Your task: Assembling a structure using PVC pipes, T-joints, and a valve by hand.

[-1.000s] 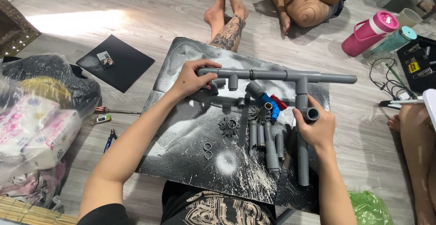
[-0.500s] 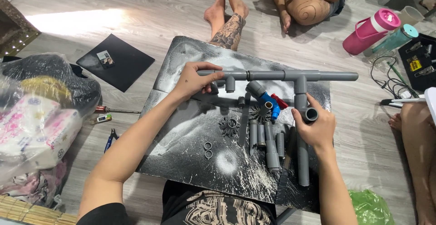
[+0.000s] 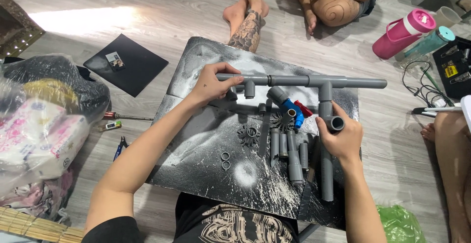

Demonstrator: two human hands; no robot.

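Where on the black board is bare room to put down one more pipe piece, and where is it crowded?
The black board is bare on its near left, between the left hand, the two small rings and the front edge. Its far left corner also looks free. It is crowded on the right: short pipe pieces, a blue valve and the right hand on the grey pipe assembly.
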